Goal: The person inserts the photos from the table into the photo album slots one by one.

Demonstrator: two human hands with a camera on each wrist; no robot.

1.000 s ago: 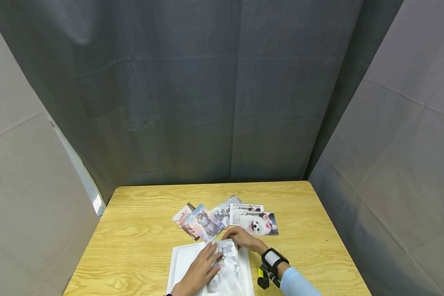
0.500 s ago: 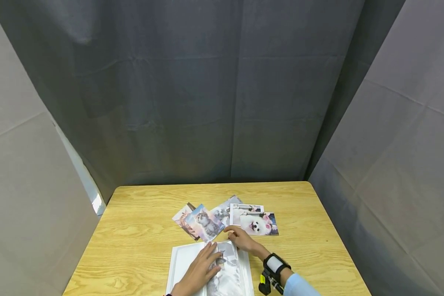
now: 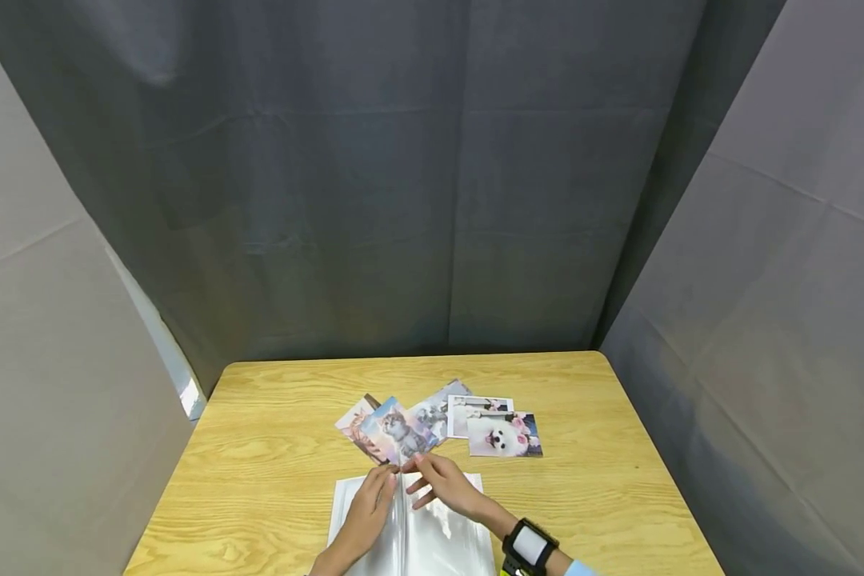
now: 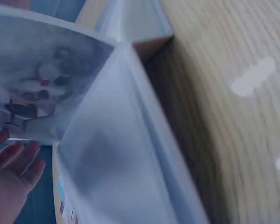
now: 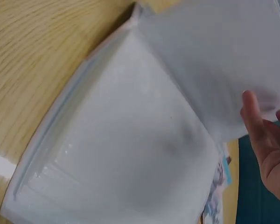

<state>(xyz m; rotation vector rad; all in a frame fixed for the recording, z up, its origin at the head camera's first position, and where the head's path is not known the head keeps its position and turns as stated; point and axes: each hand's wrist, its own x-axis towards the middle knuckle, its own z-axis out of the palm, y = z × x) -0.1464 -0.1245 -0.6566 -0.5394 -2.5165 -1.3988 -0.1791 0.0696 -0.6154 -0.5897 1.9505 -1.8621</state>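
A white photo album (image 3: 446, 536) lies open at the table's front, with one clear-pocket page (image 5: 214, 60) standing up from its middle. The page's left face shows a grey-white animal photo (image 4: 46, 79) inside the pocket. My left hand (image 3: 363, 516) is on the page's left side, its fingertips near the top edge and its fingers loosely extended. My right hand (image 3: 450, 488) is at the other side, fingers spread and fairly straight, near the page's upper edge. Under the raised page, the right side of the album shows a blank white pocket.
Beyond the album lie several loose photos: a grey kitten photo (image 3: 399, 436), a pinkish cat photo (image 3: 360, 428), and a white dog photo (image 3: 504, 436) overlapping others. The wooden table (image 3: 259, 480) ends at a grey curtain (image 3: 346, 240).
The page that lay flat on the right, with a photo in it, has been lifted upright. My right hand has moved left with it; my left hand has come off the album surface.
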